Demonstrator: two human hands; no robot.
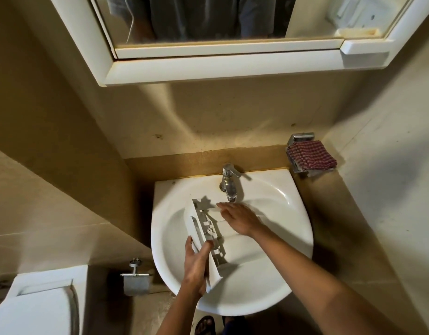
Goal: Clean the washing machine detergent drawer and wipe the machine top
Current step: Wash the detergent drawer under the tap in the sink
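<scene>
My left hand (196,264) grips the near end of the white plastic detergent drawer (210,232), tilted in the white ceramic sink (298,228); my right hand (237,220) rests flat-fingered on it under the chrome tap (229,182).

There is one white sink (293,213) with one tap (229,182). One detergent drawer (208,228) is in view, and two hands: one left hand (196,264), one right hand (240,218). Around them I count one checked cloth (310,158), one mirrored cabinet (220,61), one toilet (39,305), one toilet paper roll (135,286).
</scene>
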